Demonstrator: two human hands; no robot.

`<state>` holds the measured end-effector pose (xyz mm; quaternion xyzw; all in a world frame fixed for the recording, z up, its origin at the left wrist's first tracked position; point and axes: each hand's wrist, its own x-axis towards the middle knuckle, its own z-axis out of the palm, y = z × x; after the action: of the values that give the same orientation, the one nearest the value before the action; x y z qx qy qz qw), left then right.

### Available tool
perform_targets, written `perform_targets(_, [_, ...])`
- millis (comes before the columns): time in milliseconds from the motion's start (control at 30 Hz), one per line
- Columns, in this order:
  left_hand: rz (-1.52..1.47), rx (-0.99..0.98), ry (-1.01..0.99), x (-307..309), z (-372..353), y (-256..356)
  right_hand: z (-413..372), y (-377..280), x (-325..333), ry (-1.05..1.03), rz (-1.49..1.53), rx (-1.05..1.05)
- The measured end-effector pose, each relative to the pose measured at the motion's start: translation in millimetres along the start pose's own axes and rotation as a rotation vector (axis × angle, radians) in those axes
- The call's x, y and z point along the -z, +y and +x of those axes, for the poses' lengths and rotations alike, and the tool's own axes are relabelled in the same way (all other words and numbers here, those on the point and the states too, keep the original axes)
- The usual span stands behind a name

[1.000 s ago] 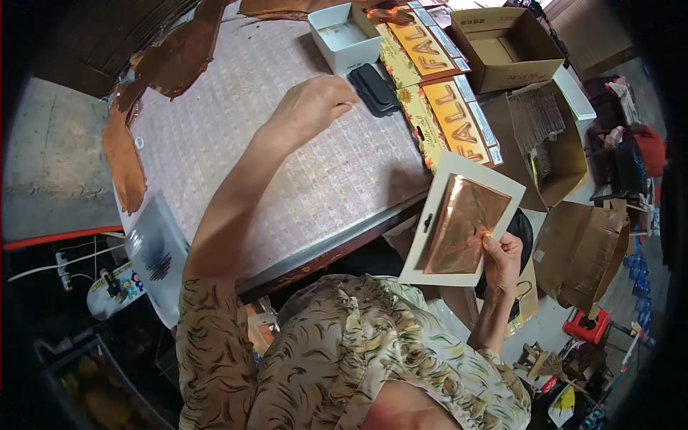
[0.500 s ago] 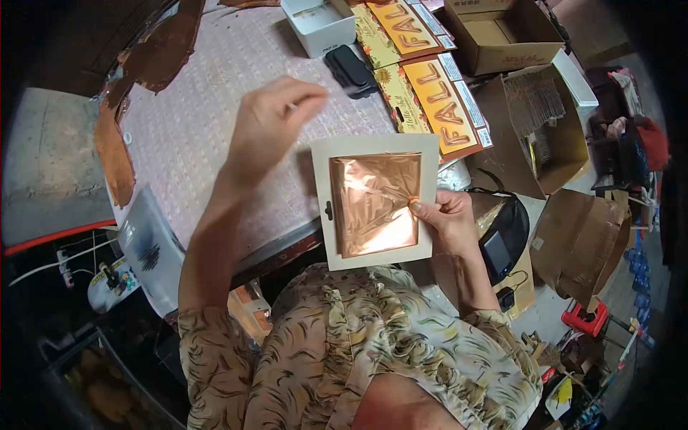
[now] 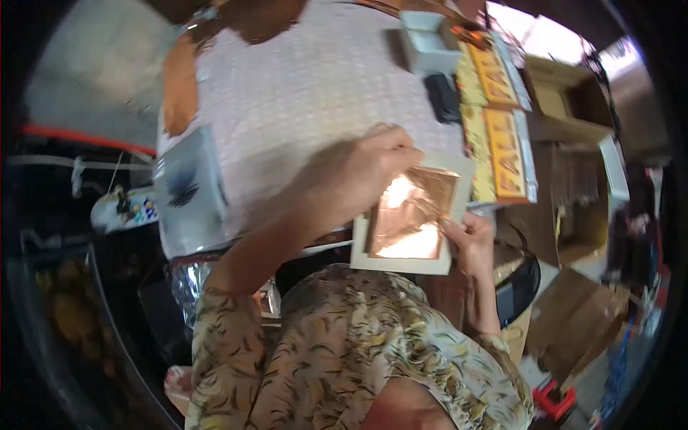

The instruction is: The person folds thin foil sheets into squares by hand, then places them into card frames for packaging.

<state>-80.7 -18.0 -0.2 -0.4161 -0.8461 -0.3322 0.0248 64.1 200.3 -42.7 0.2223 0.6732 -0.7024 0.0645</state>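
Pale patterned cloth covered our desk (image 3: pixel 301 93); at its near edge we held a white card (image 3: pixel 398 264) faced with crinkled, shiny copper foil (image 3: pixel 408 222). Our right hand (image 3: pixel 469 240) had its grip closed on the card's right edge. Our left hand (image 3: pixel 358 179) curled over the upper left corner, but we could not tell whether that grip was clamped.

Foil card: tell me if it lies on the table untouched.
No, the right hand pinches the foil card at its right edge; the left hand covers its top corner.
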Motion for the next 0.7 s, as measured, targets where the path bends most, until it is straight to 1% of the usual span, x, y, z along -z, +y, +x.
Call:
perform_targets(33, [-0.010, -0.023, 0.024, 3, -4, -1, 5, 18, 5, 0.013, -0.035, 0.034])
perform_targets(67, [0.030, 0.007, 0.050, 4, -9, -4, 3, 12, 3, -0.018, 0.030, 0.038])
perform_targets(100, [0.003, -0.041, 0.123, 6, -15, -7, 4, 21, 3, -0.028, 0.080, 0.046])
perform_targets(133, [-0.027, -0.094, 0.193, 13, -22, -10, 3, 20, 9, -0.038, 0.008, 0.037])
perform_targets(167, [-0.004, -0.081, 0.212, 25, -32, -13, 3, 23, 4, -0.051, 0.145, 0.085])
perform_targets(233, [-0.011, -0.104, 0.258, 51, -55, -18, 4, 28, 5, -0.069, 0.152, 0.152])
perform_targets(267, [-0.082, 0.080, 0.190, 59, -76, -27, 4, 27, 5, -0.085, 0.143, 0.155])
perform_targets(300, [-0.080, 0.089, 0.203, 66, -98, -39, 3, 27, 4, -0.087, 0.162, 0.174])
perform_targets(367, [-0.020, 0.289, 0.208, 88, -139, -66, 5, 27, 3, -0.095, 0.176, 0.196])
perform_targets(433, [-0.056, 0.620, 0.257, 118, -183, -81, 7, 30, 6, -0.100, 0.160, 0.239])
perform_targets(500, [0.236, 0.554, 0.303, 145, -236, -111, 5, 30, 4, -0.117, 0.163, 0.257])
perform_targets(567, [0.202, 0.607, 0.402, 168, -280, -128, 2, 24, -2, -0.105, 0.138, 0.277])
perform_targets(600, [0.198, 0.608, 0.411, 176, -298, -139, 2, 23, -4, -0.122, 0.147, 0.299])
perform_targets(667, [0.032, 0.683, 0.388, 186, -322, -152, 0, 19, -11, -0.123, 0.136, 0.303])
perform_targets(700, [0.023, 0.690, 0.392, 185, -329, -156, -2, 18, -15, -0.121, 0.134, 0.302])
